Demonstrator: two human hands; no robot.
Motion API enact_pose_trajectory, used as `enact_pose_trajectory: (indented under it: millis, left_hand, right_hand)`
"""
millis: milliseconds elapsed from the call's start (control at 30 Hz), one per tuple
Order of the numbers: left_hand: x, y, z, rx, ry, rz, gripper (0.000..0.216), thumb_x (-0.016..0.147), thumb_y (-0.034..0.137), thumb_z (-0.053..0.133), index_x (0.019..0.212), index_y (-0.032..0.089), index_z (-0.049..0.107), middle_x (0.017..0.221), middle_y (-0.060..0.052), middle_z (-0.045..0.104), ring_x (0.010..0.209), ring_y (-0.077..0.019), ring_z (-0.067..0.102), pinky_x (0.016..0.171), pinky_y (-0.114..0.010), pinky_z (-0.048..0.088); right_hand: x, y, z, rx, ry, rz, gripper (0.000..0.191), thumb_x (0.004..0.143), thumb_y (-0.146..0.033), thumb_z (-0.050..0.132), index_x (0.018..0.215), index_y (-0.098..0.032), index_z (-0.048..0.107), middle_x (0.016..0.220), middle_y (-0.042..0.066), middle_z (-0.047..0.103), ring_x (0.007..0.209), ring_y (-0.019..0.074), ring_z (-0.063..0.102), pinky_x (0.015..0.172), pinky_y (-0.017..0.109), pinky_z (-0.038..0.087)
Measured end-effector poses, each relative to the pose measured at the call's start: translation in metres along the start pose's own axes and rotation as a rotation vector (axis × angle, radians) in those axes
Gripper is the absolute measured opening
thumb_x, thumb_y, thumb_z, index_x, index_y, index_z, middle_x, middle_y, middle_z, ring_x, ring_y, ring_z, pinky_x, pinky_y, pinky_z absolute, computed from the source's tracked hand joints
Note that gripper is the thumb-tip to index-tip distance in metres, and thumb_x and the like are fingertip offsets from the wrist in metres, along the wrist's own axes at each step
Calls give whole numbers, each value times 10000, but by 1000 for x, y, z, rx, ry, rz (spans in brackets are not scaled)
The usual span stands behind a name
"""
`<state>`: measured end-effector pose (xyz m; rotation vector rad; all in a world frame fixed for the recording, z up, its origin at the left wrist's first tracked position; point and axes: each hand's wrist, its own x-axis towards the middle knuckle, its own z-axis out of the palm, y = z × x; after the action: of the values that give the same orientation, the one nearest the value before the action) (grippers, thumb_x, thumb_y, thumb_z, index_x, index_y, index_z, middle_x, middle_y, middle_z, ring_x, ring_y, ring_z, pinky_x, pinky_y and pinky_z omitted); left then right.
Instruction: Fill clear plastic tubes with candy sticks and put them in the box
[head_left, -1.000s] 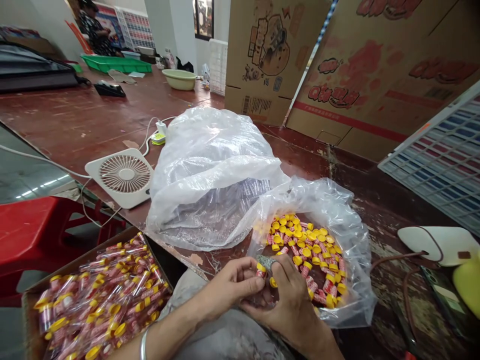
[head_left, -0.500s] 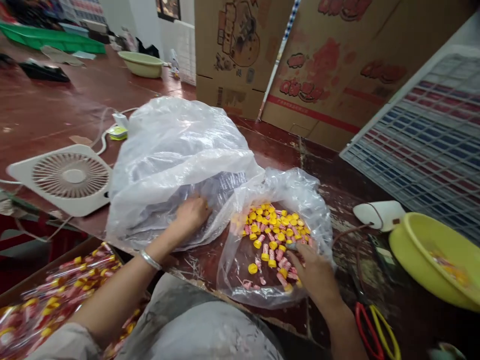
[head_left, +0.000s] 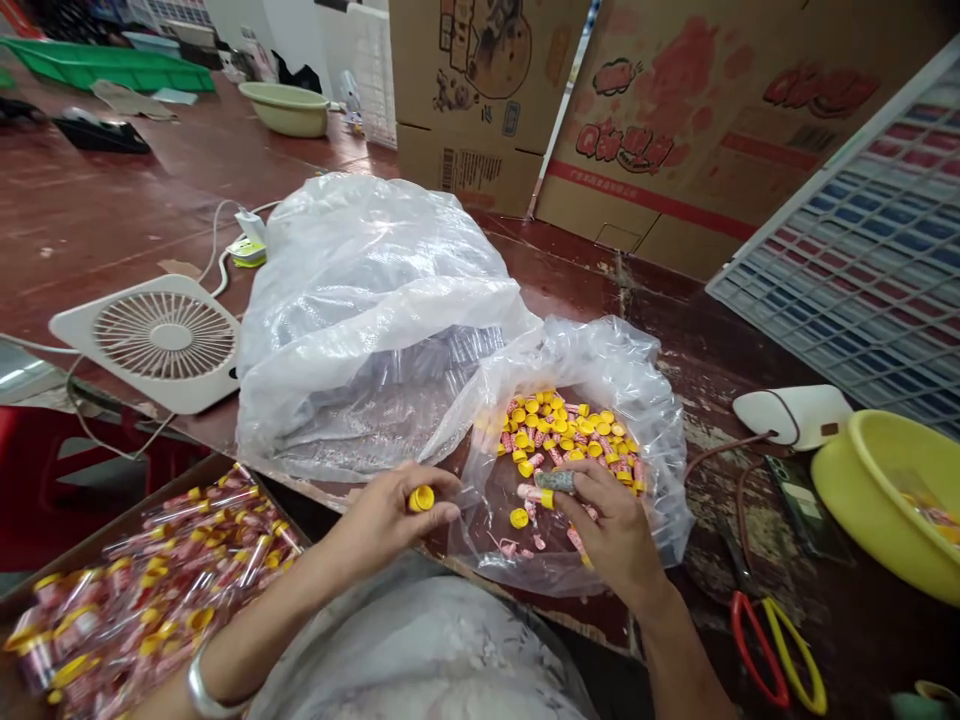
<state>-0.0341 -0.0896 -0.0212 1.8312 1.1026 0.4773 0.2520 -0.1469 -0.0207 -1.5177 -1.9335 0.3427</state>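
My left hand [head_left: 390, 515] is closed around a clear plastic tube with a yellow ring-shaped end [head_left: 421, 498] facing me. Between the fingertips of my right hand [head_left: 611, 530] is a small pink piece with a yellow cap [head_left: 535, 495]; a grey wrap [head_left: 555, 483] covers one finger. Below that hand, an open clear bag [head_left: 652, 440] holds many yellow-capped pink pieces [head_left: 566, 425] and a loose yellow cap [head_left: 519, 518]. Left of it lies a large translucent bag [head_left: 375, 240], its mouth towards me, with clear tubes [head_left: 450, 355] inside.
A box of filled tubes [head_left: 161, 590] stands at lower left, beneath a white fan [head_left: 171, 338]. On the right are scissors [head_left: 757, 640], a phone [head_left: 806, 505], a white device [head_left: 795, 412] and a yellow basin [head_left: 892, 520]. Cardboard boxes [head_left: 480, 170] and a grid crate [head_left: 847, 250] stand behind.
My left hand has come out of the large bag towards me, now with a tube in it. My right hand has lifted a capped pink piece from the pile.
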Motion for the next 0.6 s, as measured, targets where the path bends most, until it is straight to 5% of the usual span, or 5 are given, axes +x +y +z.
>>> enact_pose_trajectory:
  millis: [233,400,500,600]
  left_hand:
    - [-2,15,21,-89,-82,53,279,874,436,653,1038,229,743,990,-42,734,967,-229,622,863,-317,440]
    - [-1,20,27,-354,-87,-18,333,860,495,664,972,191,743,925,-31,701,869,-190,598,791,-275,420]
    - [0,20,31,-600,-82,-97,373,845,513,675,926,153,727,826,-16,671,751,-148,551,688,-242,394]
    - [1,21,37,-767,-73,-154,410,806,531,712,891,130,710,741,-7,637,673,-126,525,638,-232,384]
  right_hand:
    - [17,-38,10,180,-102,-71,203,939,-123,566,756,-206,539,815,-1,579,760,135,569,669,237,452]
    - [15,-47,18,23,47,-162,256,988,-174,518,741,-225,476,674,-32,526,638,131,543,594,244,433]
    - [10,-53,21,-34,-13,-243,185,1002,-387,525,919,-222,539,852,34,629,842,192,639,721,302,526]
    - [5,-56,31,-185,32,-254,486,858,-606,650,1093,-202,518,1065,121,630,1046,299,627,833,423,559]
